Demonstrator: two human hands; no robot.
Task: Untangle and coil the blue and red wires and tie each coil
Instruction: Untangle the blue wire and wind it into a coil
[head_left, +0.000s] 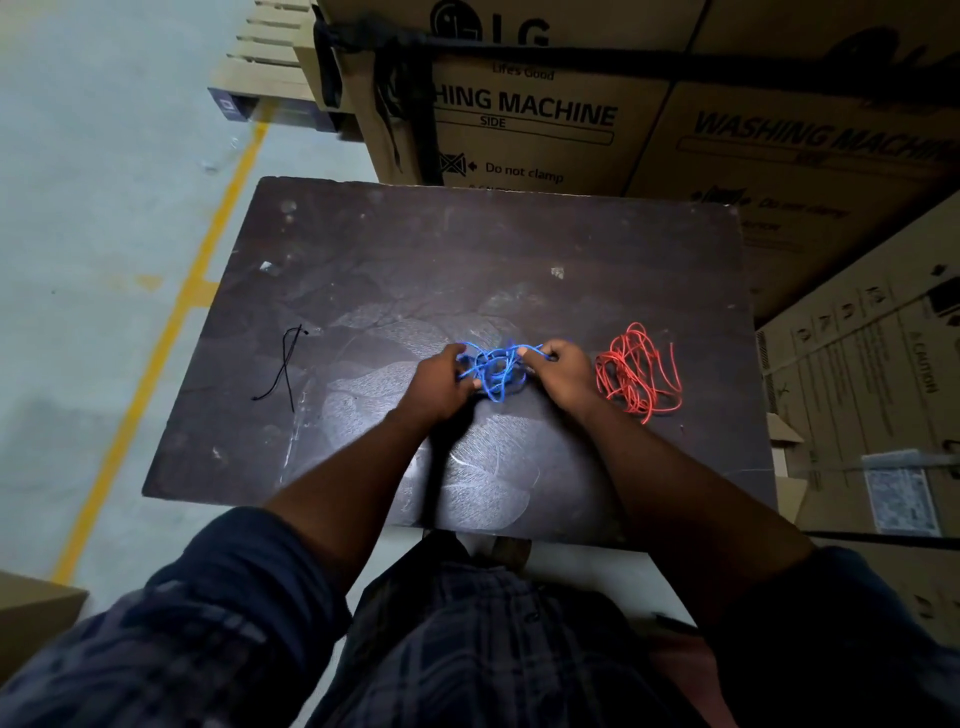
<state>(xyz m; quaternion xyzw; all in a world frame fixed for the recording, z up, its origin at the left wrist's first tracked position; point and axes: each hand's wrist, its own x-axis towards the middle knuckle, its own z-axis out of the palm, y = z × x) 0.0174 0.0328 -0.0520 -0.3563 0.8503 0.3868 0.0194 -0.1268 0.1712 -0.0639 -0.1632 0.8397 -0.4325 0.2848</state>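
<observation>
A tangled bunch of blue wire (496, 371) sits between my two hands over the middle of the dark table (395, 249). My left hand (439, 382) grips its left side and my right hand (563, 376) pinches a strand at its right side. A loose tangle of red wire (638, 374) lies on the table just right of my right hand, untouched. Two thin black ties (285, 369) lie crossed on the table's left part.
Stacked cardboard washing machine boxes (524, 114) stand right behind the table, and more boxes (872, 364) line its right side. A yellow floor line (171, 322) runs along the grey floor to the left.
</observation>
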